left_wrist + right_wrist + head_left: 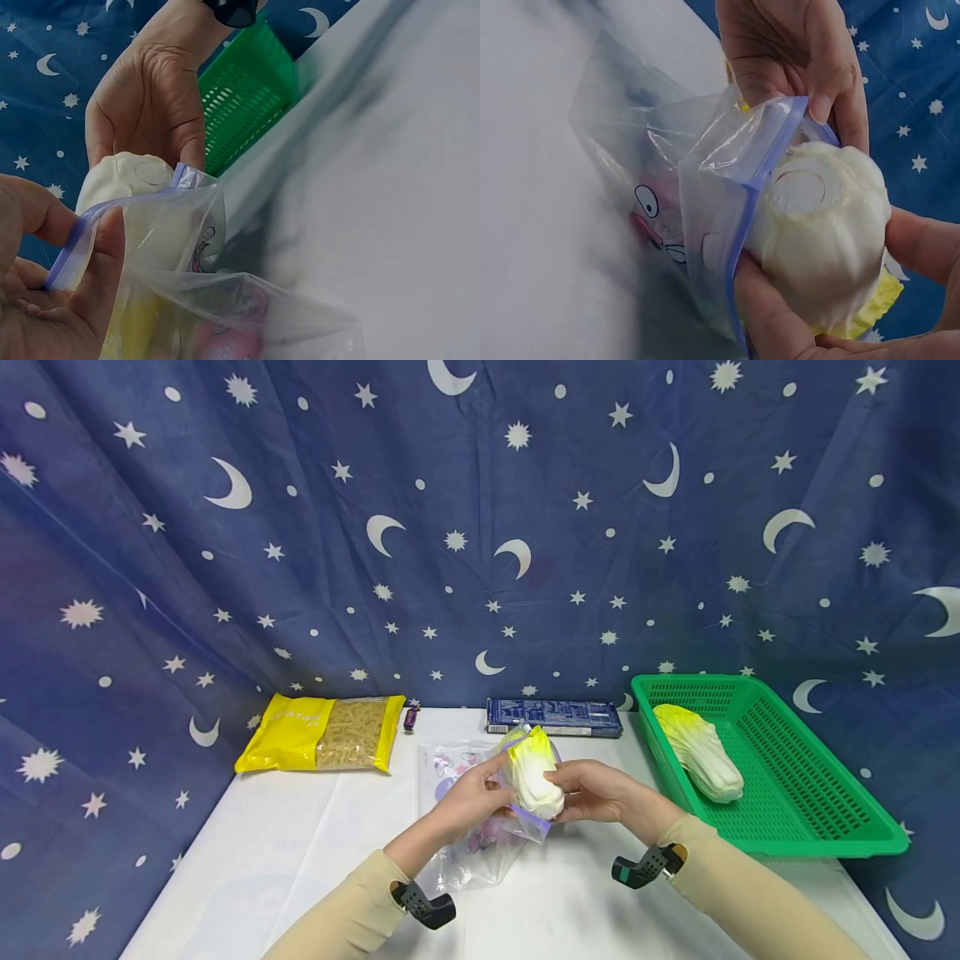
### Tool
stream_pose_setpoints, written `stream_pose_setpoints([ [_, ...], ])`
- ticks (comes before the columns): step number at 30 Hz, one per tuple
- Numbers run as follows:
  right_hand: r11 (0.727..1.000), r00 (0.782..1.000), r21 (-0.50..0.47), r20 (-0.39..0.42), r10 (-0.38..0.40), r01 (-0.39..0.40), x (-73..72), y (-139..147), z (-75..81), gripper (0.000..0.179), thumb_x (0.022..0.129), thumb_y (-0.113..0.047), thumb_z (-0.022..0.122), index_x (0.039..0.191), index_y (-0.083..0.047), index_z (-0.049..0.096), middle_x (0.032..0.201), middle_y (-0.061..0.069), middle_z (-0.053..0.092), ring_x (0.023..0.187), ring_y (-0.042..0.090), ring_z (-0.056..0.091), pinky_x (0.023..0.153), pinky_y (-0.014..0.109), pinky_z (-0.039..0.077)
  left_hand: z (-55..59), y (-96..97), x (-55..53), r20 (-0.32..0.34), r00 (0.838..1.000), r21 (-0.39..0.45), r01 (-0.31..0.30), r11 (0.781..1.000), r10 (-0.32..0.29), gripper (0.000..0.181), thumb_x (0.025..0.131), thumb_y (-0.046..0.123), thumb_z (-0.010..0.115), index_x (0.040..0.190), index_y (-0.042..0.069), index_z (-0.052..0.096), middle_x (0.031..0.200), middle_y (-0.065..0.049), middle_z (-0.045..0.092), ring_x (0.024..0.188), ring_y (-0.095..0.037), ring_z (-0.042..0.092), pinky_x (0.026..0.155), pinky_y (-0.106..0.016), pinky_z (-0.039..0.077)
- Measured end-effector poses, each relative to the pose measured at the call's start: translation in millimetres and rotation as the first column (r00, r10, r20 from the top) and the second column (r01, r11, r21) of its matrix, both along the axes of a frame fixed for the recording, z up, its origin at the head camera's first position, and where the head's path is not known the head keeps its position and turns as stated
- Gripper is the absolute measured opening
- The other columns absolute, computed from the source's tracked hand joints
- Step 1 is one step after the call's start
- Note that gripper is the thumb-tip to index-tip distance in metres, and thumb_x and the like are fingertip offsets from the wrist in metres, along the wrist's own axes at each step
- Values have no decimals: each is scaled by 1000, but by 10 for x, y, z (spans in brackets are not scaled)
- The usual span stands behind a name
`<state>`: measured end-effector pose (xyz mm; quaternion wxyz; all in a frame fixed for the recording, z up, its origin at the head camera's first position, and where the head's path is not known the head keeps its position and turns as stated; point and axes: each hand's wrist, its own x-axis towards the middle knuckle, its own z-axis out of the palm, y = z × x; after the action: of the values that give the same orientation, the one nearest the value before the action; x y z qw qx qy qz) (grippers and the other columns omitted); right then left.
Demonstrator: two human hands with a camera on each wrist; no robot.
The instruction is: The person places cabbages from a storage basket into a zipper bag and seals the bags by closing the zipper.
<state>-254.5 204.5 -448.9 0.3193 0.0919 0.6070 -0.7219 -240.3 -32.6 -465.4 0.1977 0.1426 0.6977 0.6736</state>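
A small napa cabbage (534, 774), white at the base and yellow at the leaf end, is at the mouth of a clear zip bag (467, 870) with a purple zip strip and printed pictures. My left hand (471, 799) pinches the bag's rim beside the zip strip (96, 212). The right hand (600, 789) grips the cabbage, thumb and fingers on opposite sides of its pale base (821, 225). Through the plastic, some yellow leaf (141, 319) shows in the left wrist view. How far the cabbage sits inside the bag I cannot tell.
To the right, a green plastic basket (847, 846) holds another napa cabbage (701, 756). A dark blue flat package (558, 717) lies at the back. Back left are a yellow pasta bag (288, 735) and a small purple wrapped candy (411, 718). A starry curtain (480, 485) hangs behind.
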Motion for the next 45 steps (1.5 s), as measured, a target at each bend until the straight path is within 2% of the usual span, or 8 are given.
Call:
stream_pose_setpoints([
  [7,991,998,129,-39,46,-40,8,-80,82,59,101,-15,64,147,9,38,114,21,59,98,30,64,81,45,62,39,-1,9,4,1000,-15,-19,1000,19,79,92,0,67,161,2,28,95,-18,65,70,-19,67,72,-37,63],
  [13,974,995,221,-69,65,-49,37,-137,150,61,99,-16,66,146,9,36,115,22,58,91,28,66,76,43,63,53,7,21,-12,999,-37,-35,999,35,77,92,1,66,160,4,31,101,-19,67,70,-19,68,69,-38,61],
  [21,982,998,190,-60,24,-12,37,-116,120,58,92,-11,59,145,4,43,117,26,55,92,31,65,76,45,63,41,22,12,19,1000,52,-20,998,19,75,94,-3,64,160,0,28,116,-24,57,75,-20,64,74,-35,63],
  [26,984,999,178,-45,31,-23,35,-108,126,71,94,-6,63,156,2,29,120,26,54,96,34,64,78,48,63,62,21,6,29,999,46,-25,999,24,75,93,-3,65,159,-1,30,120,-22,58,76,-20,64,73,-35,63],
  [34,937,994,344,-72,86,-56,51,-140,177,84,94,-16,73,159,0,22,114,22,61,87,29,68,72,40,64,129,42,14,51,999,67,-17,998,14,75,93,-1,65,160,1,30,126,-23,59,74,-18,66,74,-33,62],
  [39,952,994,300,-60,88,-66,84,-115,165,80,94,-16,68,158,2,23,117,23,60,84,29,68,69,38,64,112,59,29,74,997,85,-16,996,10,75,94,-1,65,160,1,30,141,-25,51,73,-17,66,74,-33,62],
  [42,966,995,249,-57,81,-65,86,-96,142,80,91,-10,65,158,2,23,117,24,60,85,30,69,68,39,64,101,62,30,76,997,95,-16,995,9,75,94,-2,65,160,1,29,135,-24,55,74,-17,66,74,-33,63],
  [45,964,996,264,-65,65,-46,88,-109,138,82,89,-6,65,159,0,24,114,25,61,85,30,69,70,40,64,110,55,33,81,997,94,-22,995,14,75,93,-5,64,160,2,30,123,-22,60,78,-18,66,75,-35,63],
])
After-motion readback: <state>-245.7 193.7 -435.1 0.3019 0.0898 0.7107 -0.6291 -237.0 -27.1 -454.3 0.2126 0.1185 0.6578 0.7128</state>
